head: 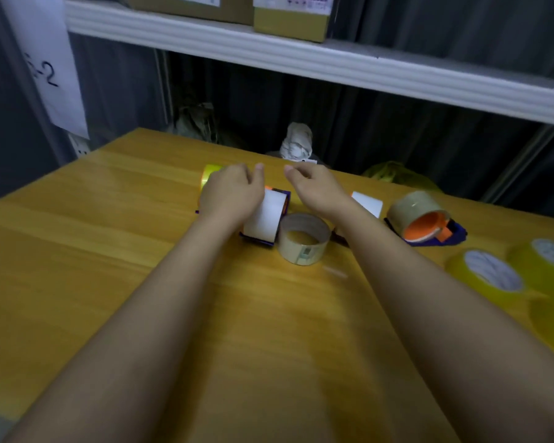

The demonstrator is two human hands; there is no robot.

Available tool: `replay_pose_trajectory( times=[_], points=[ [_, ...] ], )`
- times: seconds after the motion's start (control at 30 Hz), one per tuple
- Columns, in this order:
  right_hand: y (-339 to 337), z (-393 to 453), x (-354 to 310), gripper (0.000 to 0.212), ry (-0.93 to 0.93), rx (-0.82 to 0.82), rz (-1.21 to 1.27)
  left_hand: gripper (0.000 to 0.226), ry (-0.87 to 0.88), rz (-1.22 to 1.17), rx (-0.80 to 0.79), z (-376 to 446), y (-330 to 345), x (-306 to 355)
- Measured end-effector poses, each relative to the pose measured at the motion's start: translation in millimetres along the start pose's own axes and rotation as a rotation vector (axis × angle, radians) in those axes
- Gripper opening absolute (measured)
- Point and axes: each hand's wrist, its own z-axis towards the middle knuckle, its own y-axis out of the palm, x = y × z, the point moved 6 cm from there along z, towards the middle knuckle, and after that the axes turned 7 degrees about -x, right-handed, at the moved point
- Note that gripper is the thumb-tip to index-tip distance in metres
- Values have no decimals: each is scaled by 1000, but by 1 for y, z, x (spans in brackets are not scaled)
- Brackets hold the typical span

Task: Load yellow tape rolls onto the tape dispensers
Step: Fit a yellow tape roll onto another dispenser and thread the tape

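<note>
Mid-frame, I see my left hand point(231, 193) curled over a dispenser point(266, 219); right hand point(314, 187) loosely curled, holding nothing.

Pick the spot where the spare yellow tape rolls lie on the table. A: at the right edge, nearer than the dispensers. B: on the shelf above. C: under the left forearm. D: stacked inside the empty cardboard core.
A: the yellow tape rolls lie flat on the table at its right edge.

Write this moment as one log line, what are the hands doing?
left hand: over dispenser, curled | right hand: curled, holding nothing seen | empty core: on table | yellow rolls: waiting right
</note>
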Motion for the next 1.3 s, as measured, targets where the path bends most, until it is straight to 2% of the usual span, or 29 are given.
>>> replay_pose_trajectory(
  times=[0.07,0.13,0.2,0.33,0.4,0.5,0.63,0.93,1.1,1.2,1.3],
  points=[
    [-2,-2,1,35,5,15,14,51,-60,9,-59,-4,4,6],
    [-2,-6,7,33,14,28,17,53,-142,-2,-185,-10,13,8],
    [3,-10,7,28,16,17,13,49,-202,-130,-262,-17,20,7],
    [18,-26,-20,28,-48,42,29,41,-254,-370,-166,-10,6,-3],
    [8,-40,-12,28,-18,162,93,45,-269,-421,-140,-14,16,18],
    [-9,-54,-13,33,-33,321,197,42,-177,-467,-32,-16,8,54],
    [-37,-59,-19,45,-50,290,177,39,-72,-459,36,-19,-7,87],
    [-89,-97,-25,58,-108,270,295,30,69,-707,-86,-62,-19,151],
    [-104,-129,-18,83,-200,219,335,32,11,-867,-168,-80,-18,169],
    [-115,-149,-7,79,-222,290,271,33,63,-831,-254,-90,-10,179],
    [-119,-170,4,73,-216,276,218,36,18,-769,-264,-97,-3,178]
  ],
)
